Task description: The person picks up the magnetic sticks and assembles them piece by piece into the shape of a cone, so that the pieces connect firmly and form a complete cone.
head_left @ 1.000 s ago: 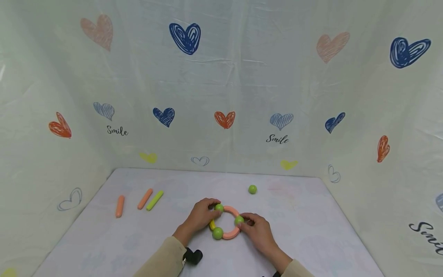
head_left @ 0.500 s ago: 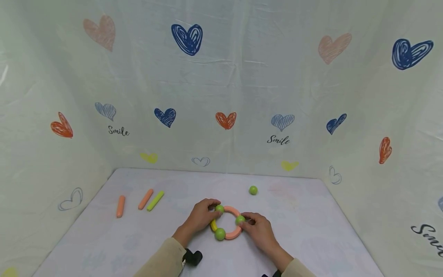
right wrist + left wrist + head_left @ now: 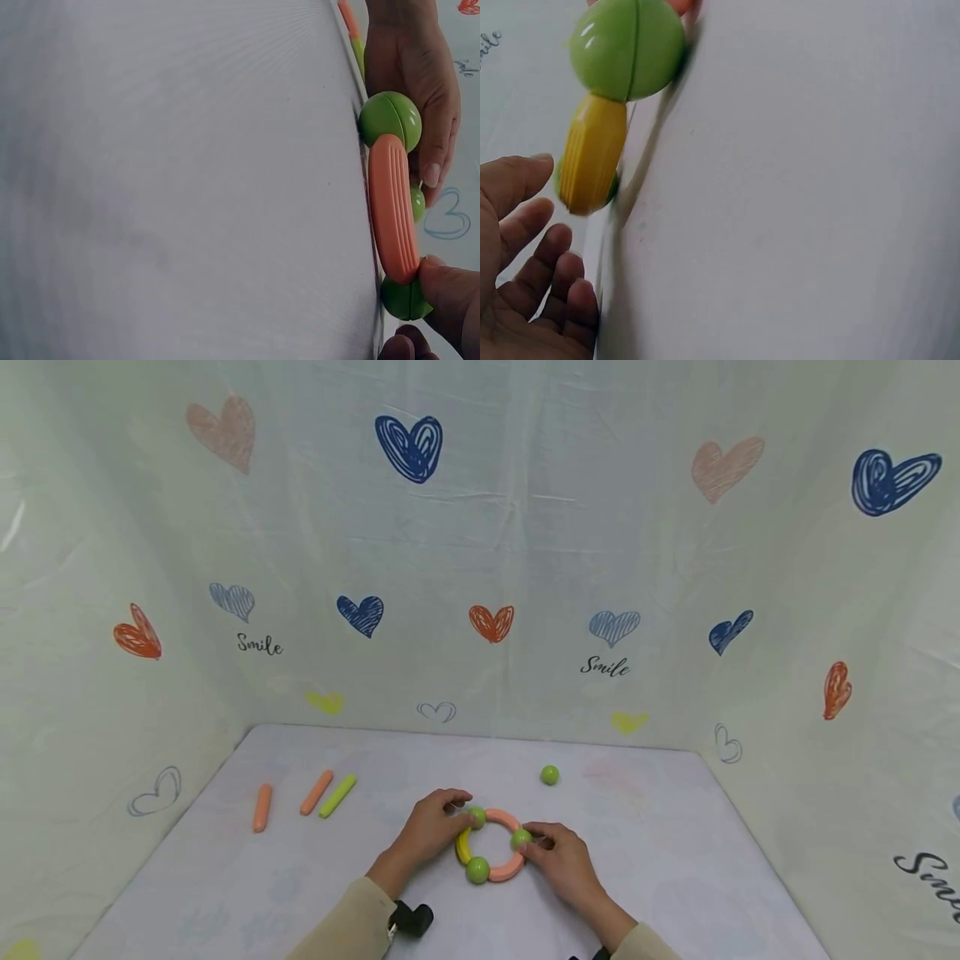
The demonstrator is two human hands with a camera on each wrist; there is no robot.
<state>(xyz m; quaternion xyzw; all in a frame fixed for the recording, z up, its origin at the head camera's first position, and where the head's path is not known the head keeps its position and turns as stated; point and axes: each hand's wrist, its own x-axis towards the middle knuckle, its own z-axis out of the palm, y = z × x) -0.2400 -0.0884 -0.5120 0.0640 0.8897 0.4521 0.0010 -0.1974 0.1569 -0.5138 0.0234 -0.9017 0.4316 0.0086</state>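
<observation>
A ring of curved pieces joined by green balls lies on the table; two curves are orange (image 3: pixel 506 870) (image 3: pixel 393 210) and one yellow (image 3: pixel 463 847) (image 3: pixel 592 154). My left hand (image 3: pixel 427 831) (image 3: pixel 529 262) is beside the upper-left ball (image 3: pixel 477 817), its fingers loosely spread; the left wrist view shows a gap between the fingertips and the ring. My right hand (image 3: pixel 564 864) (image 3: pixel 454 307) pinches the right ball (image 3: pixel 521 839) (image 3: pixel 405 298) between thumb and fingers. The near ball (image 3: pixel 477 870) (image 3: pixel 626 49) (image 3: pixel 390 120) is untouched.
A loose green ball (image 3: pixel 550 775) lies behind the ring to the right. To the left are two straight orange sticks (image 3: pixel 262 808) (image 3: pixel 317 792) and a yellow-green stick (image 3: pixel 337 796). A heart-printed curtain (image 3: pixel 495 527) stands around the table.
My left hand has eased its fingers off the upper-left ball and shifted slightly left. The right hand keeps its pinch. The ring sits slightly to the right in the head view.
</observation>
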